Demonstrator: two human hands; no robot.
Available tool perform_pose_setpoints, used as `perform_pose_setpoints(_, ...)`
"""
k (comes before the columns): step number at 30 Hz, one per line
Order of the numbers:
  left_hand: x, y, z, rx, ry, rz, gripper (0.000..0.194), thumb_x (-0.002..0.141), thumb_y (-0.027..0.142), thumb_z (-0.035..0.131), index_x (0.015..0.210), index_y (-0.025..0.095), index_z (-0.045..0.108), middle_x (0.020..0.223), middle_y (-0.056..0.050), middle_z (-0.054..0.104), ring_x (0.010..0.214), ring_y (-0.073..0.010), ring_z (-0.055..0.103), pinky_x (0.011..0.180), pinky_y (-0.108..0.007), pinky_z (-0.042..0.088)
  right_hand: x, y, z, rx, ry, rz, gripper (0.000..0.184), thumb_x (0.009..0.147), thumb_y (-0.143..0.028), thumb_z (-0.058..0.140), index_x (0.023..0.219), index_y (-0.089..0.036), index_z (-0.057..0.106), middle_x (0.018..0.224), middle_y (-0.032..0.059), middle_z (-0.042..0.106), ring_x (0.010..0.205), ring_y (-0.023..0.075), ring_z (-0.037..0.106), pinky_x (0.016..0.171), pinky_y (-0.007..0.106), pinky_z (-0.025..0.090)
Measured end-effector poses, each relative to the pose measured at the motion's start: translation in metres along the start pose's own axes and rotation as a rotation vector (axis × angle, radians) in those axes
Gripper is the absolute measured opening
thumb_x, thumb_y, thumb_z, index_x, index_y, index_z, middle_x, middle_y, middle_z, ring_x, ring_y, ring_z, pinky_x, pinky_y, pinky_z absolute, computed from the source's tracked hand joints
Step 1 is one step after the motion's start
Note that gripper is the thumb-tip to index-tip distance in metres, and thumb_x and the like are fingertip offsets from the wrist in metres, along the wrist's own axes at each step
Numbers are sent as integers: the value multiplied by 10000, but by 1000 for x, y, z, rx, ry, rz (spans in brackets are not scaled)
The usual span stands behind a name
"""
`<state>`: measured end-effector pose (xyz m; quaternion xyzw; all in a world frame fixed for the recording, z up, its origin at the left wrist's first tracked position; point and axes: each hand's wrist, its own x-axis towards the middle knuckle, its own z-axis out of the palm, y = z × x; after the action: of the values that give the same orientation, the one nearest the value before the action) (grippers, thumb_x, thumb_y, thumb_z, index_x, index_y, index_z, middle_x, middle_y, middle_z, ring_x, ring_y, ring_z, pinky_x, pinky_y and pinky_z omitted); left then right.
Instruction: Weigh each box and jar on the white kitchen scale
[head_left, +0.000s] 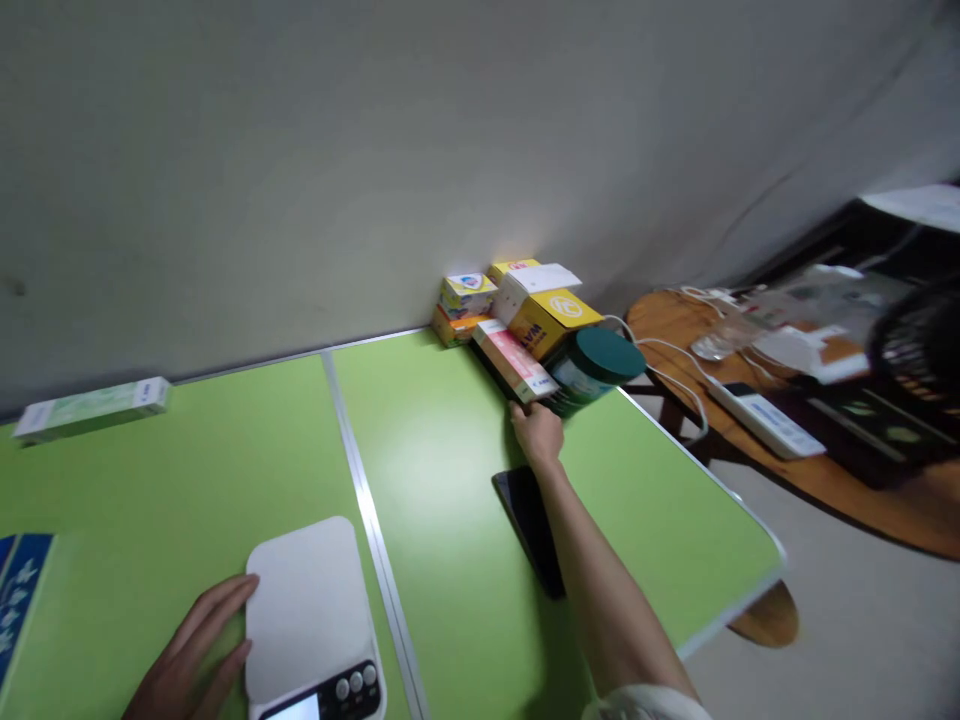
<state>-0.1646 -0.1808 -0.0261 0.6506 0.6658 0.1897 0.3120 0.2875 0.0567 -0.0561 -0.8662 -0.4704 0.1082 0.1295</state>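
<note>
A white kitchen scale with a lit display and round buttons lies on the green table. My left hand rests at its left edge, fingers spread, with fingertips at the rim. Farther off, my right hand has its fingers bent at the near end of a long pink-and-white box. Something dark lies along that box's underside, and what the fingers grip there is hidden. Just right of the box is a jar with a dark green lid, tilted in view. My right forearm passes over part of a black phone.
Yellow cartons and smaller boxes cluster against the wall. A green-and-white box lies at the back left, a blue box at the left edge. Right of the table, a wooden surface holds a power strip and cables.
</note>
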Motion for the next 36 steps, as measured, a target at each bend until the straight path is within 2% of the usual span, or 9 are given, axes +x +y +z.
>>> perform_pose_setpoints(3,-2,21,-13,28,-12,-28,425,906,402,429,1298,296,554,1343,-44,581,1217,-243,568,1022,-405,484,-29,-21,1,7,-110,-184,401,871,-338,441,861,-52,722,872,253,722,834,346,683,658,365,461)
perform_pose_setpoints(7,14,42,-53,36,-147,-66,461,898,342,449,1347,256,507,1439,-64,486,1313,-249,467,1096,-434,388,-76,-79,15,102,-373,-604,308,841,-330,463,854,-152,713,828,107,747,768,247,685,688,311,485)
perform_pose_setpoints(13,78,-11,-119,243,-76,-70,455,887,248,479,1324,130,513,1353,-122,541,1254,-213,510,1082,-327,385,-154,-215,55,390,-889,-1002,212,829,-282,530,911,-164,686,896,74,754,812,214,704,754,340,555)
perform_pose_setpoints(20,160,-108,-185,422,85,-229,649,811,84,495,1437,89,325,1536,-186,292,1438,-290,227,1157,-416,224,-198,-378,128,397,-693,-1146,513,781,-189,638,1278,-141,520,1322,179,568,1201,282,561,972,450,483)
perform_pose_setpoints(24,192,-140,-206,467,118,-299,738,756,4,486,1455,109,277,1574,-184,189,1461,-298,134,1155,-448,196,-209,-439,164,354,-557,-1234,680,710,-105,664,1348,-135,433,1401,181,473,1329,309,410,1104,479,331)
perform_pose_setpoints(27,206,-147,-203,482,100,-272,751,738,-23,477,1452,118,287,1576,-169,191,1465,-273,132,1160,-441,182,-216,-457,176,305,-521,-1280,604,703,-56,630,1286,-101,478,1318,207,511,1254,314,471,1069,453,366)
perform_pose_setpoints(30,208,-141,-196,493,73,-213,746,750,-5,486,1454,134,283,1574,-146,220,1467,-260,125,1169,-452,142,-216,-447,167,273,-515,-1317,496,710,-53,618,1196,-101,533,1175,188,573,1121,295,545,988,435,436)
perform_pose_setpoints(33,191,-124,-190,499,15,-137,726,747,105,596,1424,102,333,1499,-192,368,1435,-317,224,1159,-508,132,-207,-405,134,268,-518,-1360,469,734,-82,629,1192,-109,530,1157,170,573,1066,273,560,953,425,467)
perform_pose_setpoints(36,154,-95,-175,495,-66,-36,689,709,229,684,1347,133,442,1339,-174,547,1278,-332,466,1122,-523,237,-194,-332,84,282,-525,-1386,451,771,-142,637,1206,-127,521,1186,169,560,1069,274,561,951,438,479)
